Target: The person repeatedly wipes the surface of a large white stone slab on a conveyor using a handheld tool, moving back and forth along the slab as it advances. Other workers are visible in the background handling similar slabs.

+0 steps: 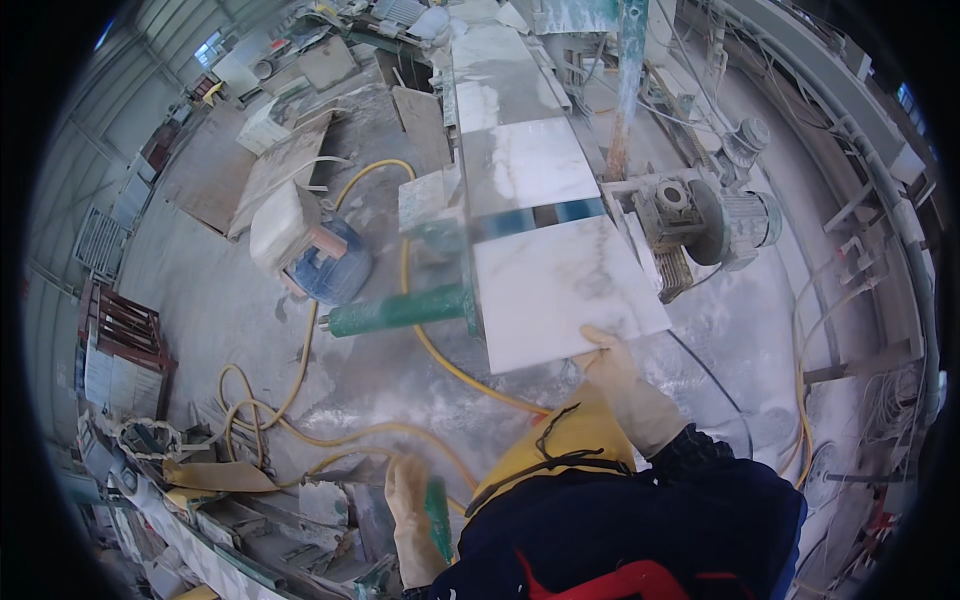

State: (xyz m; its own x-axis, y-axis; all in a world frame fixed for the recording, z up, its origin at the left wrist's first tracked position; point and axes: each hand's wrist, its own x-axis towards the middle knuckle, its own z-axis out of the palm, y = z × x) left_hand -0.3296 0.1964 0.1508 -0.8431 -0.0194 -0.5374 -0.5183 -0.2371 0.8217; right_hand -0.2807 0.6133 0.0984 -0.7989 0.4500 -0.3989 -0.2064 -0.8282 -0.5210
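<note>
near left, the gloved left hand (405, 515) is beside a green bottle-like thing (437, 515); whether its fingers close on it i cannot tell. farther right, a white slab (560, 288) lies at the near end of the surface (512, 222), probably for easy reach; its longer axis seems to run left to right, one long edge facing near. well apart from the other, the gloved right hand (618, 378) pinches that edge, apparently steadying it.
</note>
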